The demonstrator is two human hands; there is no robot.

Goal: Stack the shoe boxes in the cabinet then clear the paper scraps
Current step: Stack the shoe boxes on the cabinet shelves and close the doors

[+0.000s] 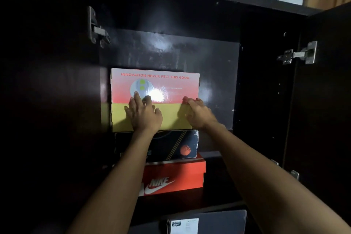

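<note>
Three stacked boxes (154, 112), pink-and-yellow topmost

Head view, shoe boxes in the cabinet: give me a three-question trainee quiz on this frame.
1. True or false: the pink and yellow box sits on top of the stack.
2. Which box lies directly under it? A) orange box B) dark box
3. Fill in: both hands, left hand and right hand, press flat against the box's ____ face.

Key: 1 true; 2 B; 3 front.
</note>
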